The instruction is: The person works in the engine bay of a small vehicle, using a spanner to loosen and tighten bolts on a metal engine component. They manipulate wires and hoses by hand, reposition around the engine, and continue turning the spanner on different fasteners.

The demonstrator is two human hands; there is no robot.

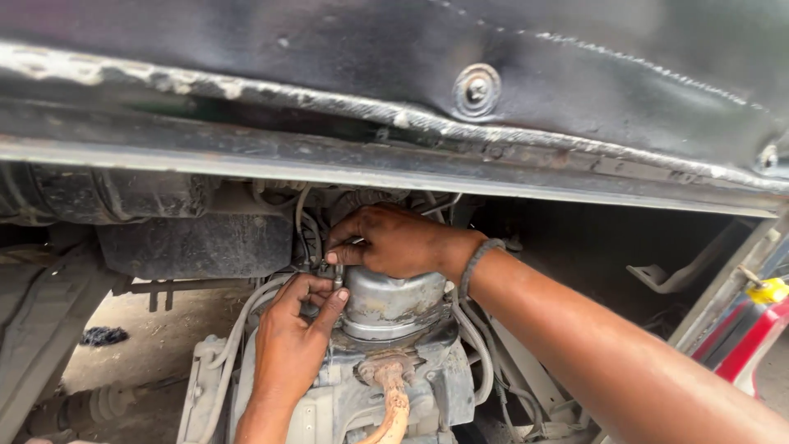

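Note:
Under a vehicle's body edge sits a grey metal canister (pixel 393 302) mounted on a dirty engine assembly (pixel 362 403). My right hand (pixel 394 240) reaches in from the right and rests on top of the canister, fingers pinched on a small fitting (pixel 327 268) at its upper left. My left hand (pixel 292 337) comes up from below, its thumb and fingers closed around the same fitting beside the canister. A dark band circles my right wrist (pixel 477 256). The fitting itself is mostly hidden by my fingers.
A long rusted metal rail (pixel 329 164) and a black panel with a round bolt (pixel 477 89) overhang the work. Hoses and cables (pixel 238 329) run around the canister. A red part with a yellow cap (pixel 760 316) is at right. Ground shows lower left.

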